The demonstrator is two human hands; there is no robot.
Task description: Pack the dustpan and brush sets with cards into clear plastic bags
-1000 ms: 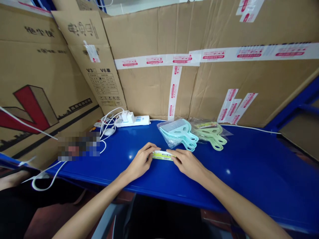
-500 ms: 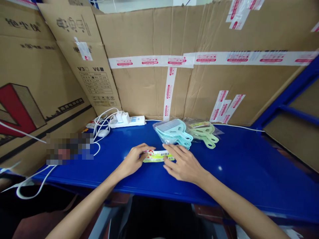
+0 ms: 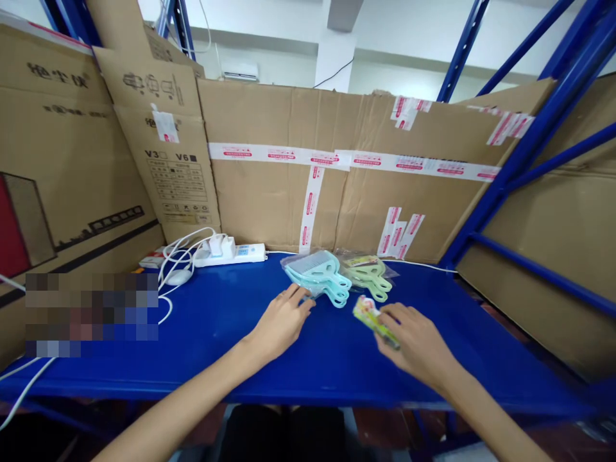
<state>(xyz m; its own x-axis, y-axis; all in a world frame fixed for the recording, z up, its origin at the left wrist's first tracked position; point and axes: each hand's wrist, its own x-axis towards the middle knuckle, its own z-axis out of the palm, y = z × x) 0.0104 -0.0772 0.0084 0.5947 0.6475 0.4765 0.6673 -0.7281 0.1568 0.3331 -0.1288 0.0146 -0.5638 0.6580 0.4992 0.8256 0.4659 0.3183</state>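
Note:
My right hand (image 3: pixel 414 340) grips a narrow yellow-green printed card (image 3: pixel 369 311) with red and white at its far end. The card is tilted above the blue table, and my fingers cover part of it. My left hand (image 3: pixel 285 317) is open, its fingers reaching to the lower edge of a light-blue mini dustpan (image 3: pixel 320 273) in a clear plastic bag. Whether the fingertips touch the bag, I cannot tell. Just right of it lies a pale-green mini dustpan (image 3: pixel 373 277), also bagged, with a printed label on it.
A white power strip (image 3: pixel 231 255) with plugs and tangled cables lies at the back left of the blue table (image 3: pixel 216 346). Taped cardboard (image 3: pixel 269 205) walls the back and left. Blue metal frame bars (image 3: pixel 510 186) rise on the right. A blurred patch hides the left edge.
My right hand has carried the card off to the right. My left hand has let go of it and moved beside the light-blue dustpan. The view has tilted up.

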